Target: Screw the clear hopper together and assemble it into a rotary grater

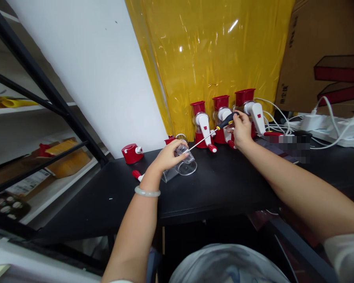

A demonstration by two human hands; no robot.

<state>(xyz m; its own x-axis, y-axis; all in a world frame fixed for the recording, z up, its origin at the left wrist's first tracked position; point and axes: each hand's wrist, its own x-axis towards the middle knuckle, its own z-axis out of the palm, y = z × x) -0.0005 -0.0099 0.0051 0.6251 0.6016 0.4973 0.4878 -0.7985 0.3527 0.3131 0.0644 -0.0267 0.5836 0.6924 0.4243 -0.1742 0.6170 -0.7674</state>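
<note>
Clear plastic housing (190,158): just off the centre of our view toward 5 o'clock, apparently resting on the black tabletop (224,188). Our left hand (168,154) clasps it; our right hand (241,127) grips the handle of the screwdriver (226,121), whose shank slants in from 2 o'clock to meet it. Tip engagement: cannot tell.

Risks, largest item first. (a) Housing may skid or roll: curved walls on a smooth top, our left grip the main restraint. (b) Shank may skate off under a slanting push and jab our left thumb, close beside its tip. (c) Tip may score the plastic if we lean hard.

Materials by bulk, clock taken from the housing. 12 o'clock: yellow curtain (212,59), glossy, creased. 1 to 2 o'clock: three cranked units (203,124), flared red hoppers, white arms. Housing: see-through, tubular, circular rim. 9 o'clock: red base (132,154), squat, rounded. Screwdriver: slim metal shank, dark handle, yellow accents. 7 o'clock, our left wrist: pale bangle (147,192), smooth.
</note>
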